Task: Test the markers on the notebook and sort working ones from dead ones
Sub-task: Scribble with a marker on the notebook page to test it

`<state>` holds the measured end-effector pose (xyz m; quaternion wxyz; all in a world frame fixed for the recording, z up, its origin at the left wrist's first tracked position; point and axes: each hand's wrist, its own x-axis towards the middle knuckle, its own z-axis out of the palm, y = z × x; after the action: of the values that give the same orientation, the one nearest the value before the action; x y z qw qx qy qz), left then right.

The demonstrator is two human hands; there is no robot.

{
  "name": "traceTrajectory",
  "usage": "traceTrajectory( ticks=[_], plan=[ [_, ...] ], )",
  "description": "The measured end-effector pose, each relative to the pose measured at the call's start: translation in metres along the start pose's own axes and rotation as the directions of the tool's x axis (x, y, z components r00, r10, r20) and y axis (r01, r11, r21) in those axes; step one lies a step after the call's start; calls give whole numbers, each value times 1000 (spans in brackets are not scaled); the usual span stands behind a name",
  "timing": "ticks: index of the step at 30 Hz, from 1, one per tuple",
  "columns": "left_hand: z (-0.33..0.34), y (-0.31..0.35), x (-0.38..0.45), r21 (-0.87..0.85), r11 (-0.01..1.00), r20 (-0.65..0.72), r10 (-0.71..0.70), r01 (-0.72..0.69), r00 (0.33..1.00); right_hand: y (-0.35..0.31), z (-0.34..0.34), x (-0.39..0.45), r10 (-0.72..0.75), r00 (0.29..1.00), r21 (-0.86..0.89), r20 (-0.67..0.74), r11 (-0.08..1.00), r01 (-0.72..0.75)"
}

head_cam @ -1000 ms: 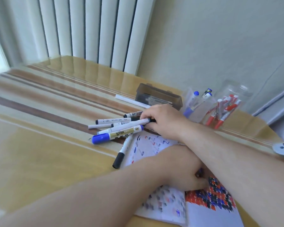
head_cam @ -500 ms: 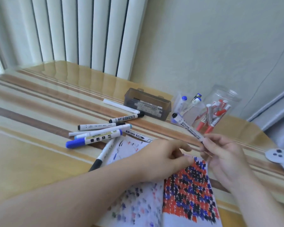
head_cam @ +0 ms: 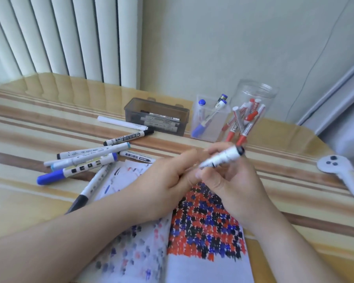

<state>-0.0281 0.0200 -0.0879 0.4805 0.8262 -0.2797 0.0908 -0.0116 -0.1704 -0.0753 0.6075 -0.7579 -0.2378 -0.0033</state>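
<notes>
Both hands meet above the open notebook (head_cam: 204, 227): the right hand (head_cam: 231, 180) has its grip curled round a white marker (head_cam: 223, 157), black end tilted up and to the right, while the left hand (head_cam: 164, 180) reaches its fingers to the marker's lower end — whether they pinch a cap there is too blurred to tell. Just left of the hands a loose heap of markers (head_cam: 86, 160) lies on the striped table (head_cam: 29, 123), one blue-capped, one black-capped and resting partly on the notebook's left page. Behind them sits a smoky grey box (head_cam: 157, 116) with pens inside, a white marker lying beside it. Right of the box stands a clear square cup (head_cam: 209, 119) holding blue-capped markers, and touching or just beside it a round clear jar (head_cam: 251, 107) of red ones, leaning. Both forearms come in from the bottom edge, crossing over the notebook's scribbled pages. A white controller (head_cam: 341, 172) lies near the table's right edge, well apart from the hands. Bare tabletop spreads to the left of the heap, and vertical blinds hang behind the far edge.
</notes>
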Motion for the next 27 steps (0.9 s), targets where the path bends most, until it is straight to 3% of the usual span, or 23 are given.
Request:
traceTrajectory(
  ticks=[3,7,12,20,24,27],
  plan=[
    [4,-1,1,146,981,100,110,-124,989,-3,5,-1,71,995,99,65,992,-77],
    [0,1,3,165,970,107,161,-178,981,-2,8,-1,131,991,164,-10,978,-127],
    [-9,2,4,104,988,173,95,-114,980,-2,13,0,119,993,229,25,966,-122],
    [-7,8,1,12,1000,119,12,-13,993,-6,6,-3,112,994,263,8,958,-110],
    [-6,3,-2,55,993,126,-106,100,986,-21,-22,-3,221,951,272,-216,949,-159],
    [-4,-2,-4,241,971,190,-49,2,981,-35,-42,-19,274,939,206,-206,951,-232]
  ],
)
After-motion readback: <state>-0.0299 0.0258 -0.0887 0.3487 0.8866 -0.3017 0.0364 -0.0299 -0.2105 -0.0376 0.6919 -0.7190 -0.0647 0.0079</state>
